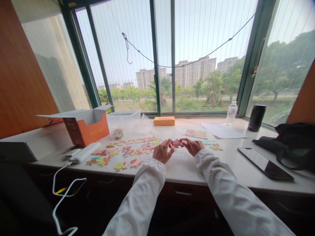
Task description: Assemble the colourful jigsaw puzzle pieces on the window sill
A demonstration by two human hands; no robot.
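Note:
Between my two hands, just above the white tabletop, are joined jigsaw puzzle pieces (176,143) in red, blue and pink. My left hand (162,150) pinches their left side with thumb and fingers. On the right side, the fingers of my right hand (193,146) close on the pieces' edge. Many loose puzzle pieces (135,150) lie in rough rows to the left of my left hand. A joined strip of green and yellow pieces (214,145) rests beyond my right hand. Behind it lies a small colourful picture card (195,133).
At the left stand an open orange box (98,129), a white power strip (85,152) with a cable, and a clear plastic bin (128,115). An orange carton (164,121) sits by the window. To the right are a paper sheet (222,130), bottle (231,113), black tumbler (257,118) and phone (264,163).

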